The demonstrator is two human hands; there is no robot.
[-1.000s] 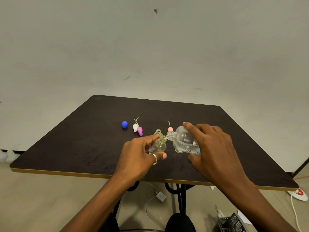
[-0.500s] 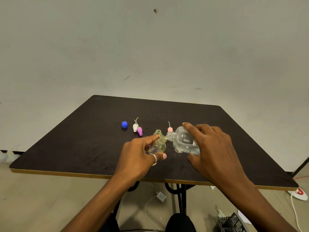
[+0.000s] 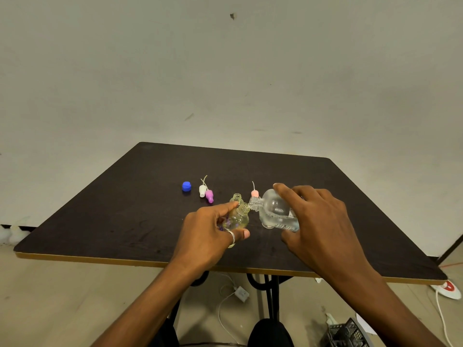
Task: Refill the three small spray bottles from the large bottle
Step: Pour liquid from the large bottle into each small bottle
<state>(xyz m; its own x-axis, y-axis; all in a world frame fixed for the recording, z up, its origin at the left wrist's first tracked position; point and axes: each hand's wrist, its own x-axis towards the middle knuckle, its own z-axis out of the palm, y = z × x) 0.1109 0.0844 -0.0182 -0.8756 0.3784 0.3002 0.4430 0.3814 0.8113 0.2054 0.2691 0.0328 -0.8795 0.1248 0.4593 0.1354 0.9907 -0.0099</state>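
The large bottle (image 3: 274, 212), clear and bulbous with liquid pooled along its lower side, is held tipped nearly flat over the dark worktop (image 3: 125, 209). Its body is wrapped from above by the right hand (image 3: 323, 229), forefinger laid over the shoulder, and the label end is buried in that grip. The threaded neck points out leftward and meets the mouth of a small spray bottle (image 3: 241, 217). That bottle is pinched between forefinger and thumb of the left hand (image 3: 210, 234) and leaned toward the neck.

A second small bottle (image 3: 237, 197) stands uncapped just beyond the left grip. A purple tint is seen under the left fingers; whether it is the third bottle cannot be told. A pink spray head (image 3: 254, 194) lies just beyond where the two necks meet. Farther beyond the left grip lie a purple spray head (image 3: 209, 196), a white spray head (image 3: 202, 191) and a blue cap (image 3: 186, 186).

The large bottle is judged part-full, fairly light, smooth and likely slippery if wetted; glass or stiff plastic cannot be told apart. It is best taken round the wide body, with the neck left free. The small one, light and easily tipped, is best steadied low on its belly.
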